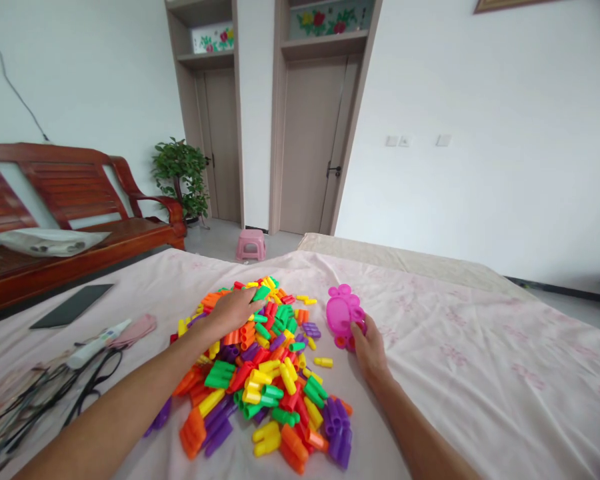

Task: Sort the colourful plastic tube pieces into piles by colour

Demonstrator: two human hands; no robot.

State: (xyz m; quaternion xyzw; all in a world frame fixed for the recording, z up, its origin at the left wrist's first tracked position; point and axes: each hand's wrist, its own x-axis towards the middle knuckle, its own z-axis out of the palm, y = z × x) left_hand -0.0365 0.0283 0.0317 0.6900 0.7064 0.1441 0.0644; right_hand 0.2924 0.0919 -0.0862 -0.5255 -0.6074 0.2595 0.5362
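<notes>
A big heap of bullet-shaped plastic building blocks [267,368] in red, orange, yellow, green and purple lies on the cloth before me. Over the far side of the heap, my left hand [236,311] is closed, with a green building block [261,293] at its fingertips. To the right of the heap, my right hand [371,345] grips the lower right edge of a pink paw-shaped plastic piece [338,315]. Round knobs run along the rim of that piece, and a red bit shows near its bottom. My right fingers are partly hidden behind it.
Left of the heap lie a dark tablet-like slab [73,306], a white tube [97,343], a pink cloth [136,331] and black-framed glasses [97,380] among cords. Past the bed-like surface [455,333] stand a pink stool [251,245], a wooden bench [75,193] and a potted plant [181,175].
</notes>
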